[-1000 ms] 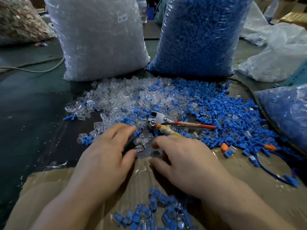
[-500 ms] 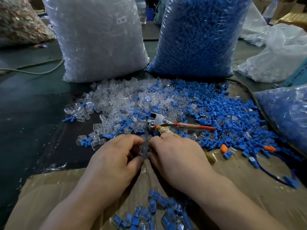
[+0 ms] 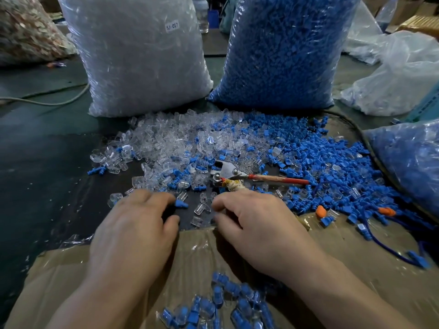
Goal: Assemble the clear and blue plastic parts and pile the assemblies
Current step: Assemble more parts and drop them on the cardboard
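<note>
My hands, touching half a second ago, have drawn apart. The clear bag [image 3: 142, 67] carries a sticker [image 3: 171, 26] reading "SJ 017". My left hand [image 3: 133, 233] is curled, a blue part [image 3: 181, 204] poking out at its index fingertip. My right hand [image 3: 256, 229] is curled beside loose clear parts [image 3: 202, 208]. I cannot tell whether either hand grips anything. Finished assemblies [image 3: 221, 302] lie piled on the cardboard [image 3: 356, 257] between my wrists.

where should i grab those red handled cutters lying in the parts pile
Probably by the red handle of the cutters, coming from above on the right. It lies flat on the blue parts, pointing right and uncovered, while the metal head sits among loose pieces and the wrapped handle runs under the right hand.
</note>
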A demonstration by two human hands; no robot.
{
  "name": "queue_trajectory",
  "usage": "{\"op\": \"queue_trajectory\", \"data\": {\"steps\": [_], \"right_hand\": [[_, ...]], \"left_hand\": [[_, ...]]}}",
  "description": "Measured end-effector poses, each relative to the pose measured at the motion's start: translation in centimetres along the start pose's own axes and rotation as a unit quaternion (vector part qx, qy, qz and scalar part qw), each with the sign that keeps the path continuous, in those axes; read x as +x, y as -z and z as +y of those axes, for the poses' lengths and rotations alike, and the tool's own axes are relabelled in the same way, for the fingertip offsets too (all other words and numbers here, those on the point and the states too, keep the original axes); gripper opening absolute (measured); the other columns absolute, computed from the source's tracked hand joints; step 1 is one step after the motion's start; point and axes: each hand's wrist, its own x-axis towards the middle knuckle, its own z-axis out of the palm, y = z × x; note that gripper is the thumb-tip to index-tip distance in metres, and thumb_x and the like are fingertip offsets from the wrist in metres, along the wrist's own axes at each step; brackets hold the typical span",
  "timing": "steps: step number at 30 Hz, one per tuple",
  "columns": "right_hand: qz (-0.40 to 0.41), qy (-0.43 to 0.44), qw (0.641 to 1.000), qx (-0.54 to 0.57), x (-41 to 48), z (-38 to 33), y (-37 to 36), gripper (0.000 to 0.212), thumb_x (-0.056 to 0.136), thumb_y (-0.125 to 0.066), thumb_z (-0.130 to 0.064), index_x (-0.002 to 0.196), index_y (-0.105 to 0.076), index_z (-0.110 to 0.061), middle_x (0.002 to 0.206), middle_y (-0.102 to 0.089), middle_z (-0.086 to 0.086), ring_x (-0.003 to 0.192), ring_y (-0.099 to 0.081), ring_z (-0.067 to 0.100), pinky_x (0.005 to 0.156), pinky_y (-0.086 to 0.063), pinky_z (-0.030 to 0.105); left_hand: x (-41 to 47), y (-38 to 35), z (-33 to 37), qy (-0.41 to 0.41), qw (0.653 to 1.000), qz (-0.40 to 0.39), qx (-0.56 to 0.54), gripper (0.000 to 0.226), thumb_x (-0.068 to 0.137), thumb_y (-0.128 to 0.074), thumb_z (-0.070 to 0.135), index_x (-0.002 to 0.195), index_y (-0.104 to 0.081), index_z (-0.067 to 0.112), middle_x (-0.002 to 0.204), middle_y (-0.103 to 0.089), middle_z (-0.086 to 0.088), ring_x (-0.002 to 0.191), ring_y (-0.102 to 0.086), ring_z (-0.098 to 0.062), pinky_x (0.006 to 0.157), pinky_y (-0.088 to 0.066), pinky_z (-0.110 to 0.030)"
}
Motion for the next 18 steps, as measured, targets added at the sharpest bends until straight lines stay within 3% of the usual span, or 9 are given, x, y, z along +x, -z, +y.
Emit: {"op": "queue_trajectory", "data": {"steps": [5,9,11,13,18], "right_hand": [[-0.048,0.101,0.994,0.003,0.1,-0.7,-0.4,0.017,0.098,-0.053,-0.039,0.112,-0.06,-0.033,0.102,-0.061,-0.013,0.099,-0.051,0.011,0.086,-0.045,0.037],[-0.069,0.152,0.986,0.025,0.2,-1.0,-0.8,0.017,0.097,-0.057,-0.036,0.111,-0.064,-0.029,0.097,-0.063,-0.012,0.094,-0.045,0.013,0.082,-0.043,0.038],[-0.068,0.159,0.984,0.048,0.3,-0.9,-0.8,0.017,0.097,-0.058,-0.032,0.111,-0.065,-0.031,0.096,-0.065,-0.012,0.094,-0.048,0.014,0.082,-0.044,0.038],[-0.058,0.15,0.986,0.045,0.3,-0.8,-1.0,0.016,0.097,-0.056,-0.031,0.11,-0.065,-0.03,0.096,-0.065,-0.011,0.096,-0.05,0.014,0.084,-0.044,0.038],[-0.012,0.098,0.995,0.027,0.6,-0.2,-1.3,0.015,0.097,-0.054,-0.033,0.11,-0.063,-0.033,0.099,-0.063,-0.015,0.095,-0.045,0.005,0.085,-0.041,0.031]], "left_hand": [[0.3,-0.4,0.2,-0.043,0.999,-0.006,-0.027,0.02,0.092,-0.062,0.042,0.11,-0.069,0.038,0.103,-0.057,0.017,0.098,-0.054,-0.009,0.077,-0.042,-0.028],[0.1,-0.5,0.1,-0.048,0.998,-0.005,-0.045,0.038,0.09,-0.065,0.042,0.127,-0.063,0.035,0.116,-0.057,0.011,0.105,-0.056,-0.015,0.08,-0.044,-0.031],[0.2,-0.4,0.2,-0.085,0.996,-0.026,-0.024,0.044,0.092,-0.064,0.037,0.136,-0.062,0.034,0.117,-0.057,0.007,0.108,-0.056,-0.019,0.081,-0.043,-0.032],[0.4,-0.4,0.2,-0.123,0.992,-0.037,-0.017,0.04,0.092,-0.064,0.031,0.131,-0.067,0.033,0.111,-0.059,0.005,0.106,-0.055,-0.021,0.084,-0.045,-0.033],[0.5,-0.7,0.2,-0.123,0.991,-0.027,-0.037,0.028,0.093,-0.055,0.041,0.118,-0.068,0.041,0.104,-0.053,0.016,0.101,-0.048,-0.008,0.08,-0.039,-0.025]]}}
